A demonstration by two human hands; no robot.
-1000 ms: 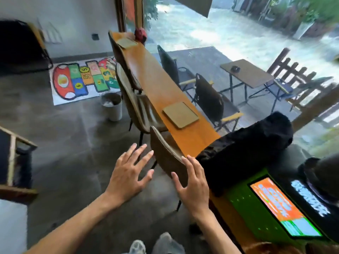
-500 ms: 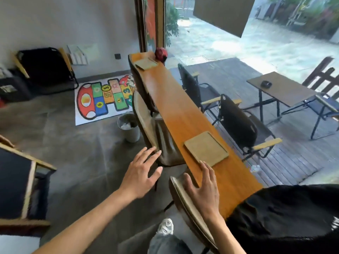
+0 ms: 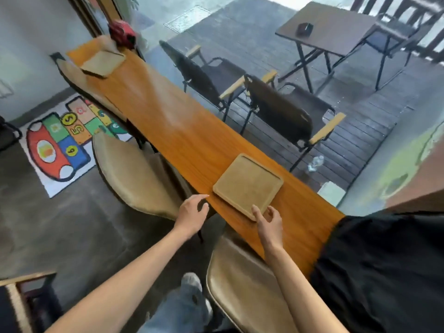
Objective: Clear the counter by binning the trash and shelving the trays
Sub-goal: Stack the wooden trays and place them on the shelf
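1. Fingers (image 3: 258, 212) of the right hand (image 3: 269, 224) touch the near tray's (image 3: 248, 186) 6 o'clock corner, loosely spread, gripping nothing yet.
2. Left hand (image 3: 192, 216) hovers relaxed at its 9 o'clock, over the worktop (image 3: 168, 121) edge.
3. Step in hand: picking up this tray; next, both hands likely close on opposite rims.
4. Far tray (image 3: 102, 62) waits at 11 o'clock.

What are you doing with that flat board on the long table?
A person is clearing a long orange wooden counter. Both hands are reaching for the near square tan wooden tray. The right hand touches its near corner, with no full grip visible yet. The left hand hovers at the counter's edge beside it. A second tan tray sits at the far end, and nothing lies on either tray.
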